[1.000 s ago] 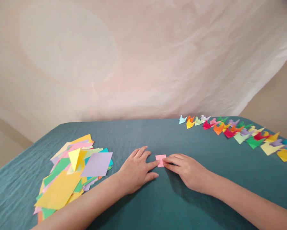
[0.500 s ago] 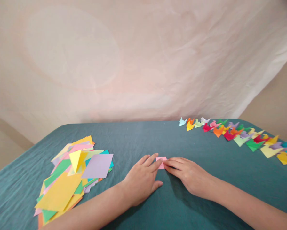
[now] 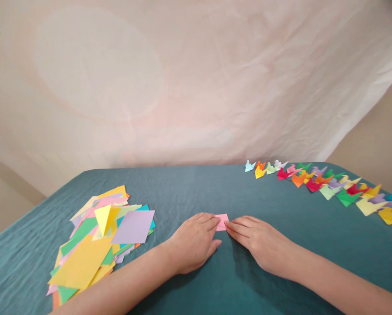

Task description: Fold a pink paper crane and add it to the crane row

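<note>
A small folded piece of pink paper (image 3: pixel 222 222) lies on the tablecloth between my two hands. My left hand (image 3: pixel 196 243) holds down its left side, the fingers together and the fingertips on the paper. The left thumb sticks out apart, over the cloth. At the right edge of the paper, my right hand (image 3: pixel 256 240) has its fingertips drawn together on it; what the thumb does there is hidden. Faint crease lines show on the paper, but its exact folds are too small to make out.
Left of my hands lies a loose pile of coloured paper squares (image 3: pixel 81 264), with a lilac square (image 3: pixel 133 227) and a folded yellow piece (image 3: pixel 104 218) on top. Rows of folded paper birds (image 3: pixel 328 191) line the back right. A pale cloth (image 3: pixel 189 87) hangs behind the table.
My left fingers have drawn together and now lie against the left side of the paper, where they were spread across it. My right hand has stayed almost in place.
</note>
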`<state>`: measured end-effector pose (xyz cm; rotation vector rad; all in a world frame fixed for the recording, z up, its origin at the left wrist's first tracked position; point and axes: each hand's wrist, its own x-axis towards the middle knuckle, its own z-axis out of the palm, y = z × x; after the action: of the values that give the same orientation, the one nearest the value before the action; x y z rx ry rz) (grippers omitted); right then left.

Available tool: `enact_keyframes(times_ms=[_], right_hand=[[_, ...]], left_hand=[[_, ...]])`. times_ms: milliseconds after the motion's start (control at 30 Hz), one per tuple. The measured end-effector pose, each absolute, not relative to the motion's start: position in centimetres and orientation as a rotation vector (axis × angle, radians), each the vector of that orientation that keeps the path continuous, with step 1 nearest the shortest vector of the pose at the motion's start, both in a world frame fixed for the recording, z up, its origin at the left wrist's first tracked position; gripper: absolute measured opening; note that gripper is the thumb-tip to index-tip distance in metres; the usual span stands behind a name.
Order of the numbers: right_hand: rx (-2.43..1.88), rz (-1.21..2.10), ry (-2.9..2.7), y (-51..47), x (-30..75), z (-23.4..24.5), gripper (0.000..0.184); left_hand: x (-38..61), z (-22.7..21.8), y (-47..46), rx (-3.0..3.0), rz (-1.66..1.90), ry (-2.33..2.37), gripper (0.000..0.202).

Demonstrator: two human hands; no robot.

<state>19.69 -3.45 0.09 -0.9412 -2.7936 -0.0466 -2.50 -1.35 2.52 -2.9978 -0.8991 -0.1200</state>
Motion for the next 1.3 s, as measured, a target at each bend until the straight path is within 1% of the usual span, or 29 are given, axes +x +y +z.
enact_keyframes(times_ms=[133, 267, 467, 633, 833, 1300], right_hand=[[-0.926, -0.057, -2.777, -3.6, 19.8, 0.1, 0.039], [-0.864, -0.062, -2.606, -3.2, 20.1, -0.8, 0.031], [-0.856, 0.086, -2.399, -2.5, 20.4, -1.2, 0.036], [-0.815, 0.18, -2.443, -2.6, 19.7, -0.9, 0.039], [-0.872, 0.12, -2.498, -2.5, 19.8, -1.2, 0.027], [-0.821, 0.049, -2.491, -2.6, 20.1, -0.8, 0.025]], left_hand=[[-2.7, 2.5, -1.3, -3.009, -0.142, -0.88, 0.039], [-2.9, 2.6, -1.2, -3.016, -0.158, -0.835, 0.038], [-2.9, 2.6, -1.1, -3.011, -0.167, -0.824, 0.035], [-2.8, 2.6, -1.1, -3.018, -0.157, -0.817, 0.035], [-2.7, 2.8, -1.1, -3.025, -0.152, -0.834, 0.033], [-3.0, 3.0, -0.6, -3.026, -0.176, -0.796, 0.029]])
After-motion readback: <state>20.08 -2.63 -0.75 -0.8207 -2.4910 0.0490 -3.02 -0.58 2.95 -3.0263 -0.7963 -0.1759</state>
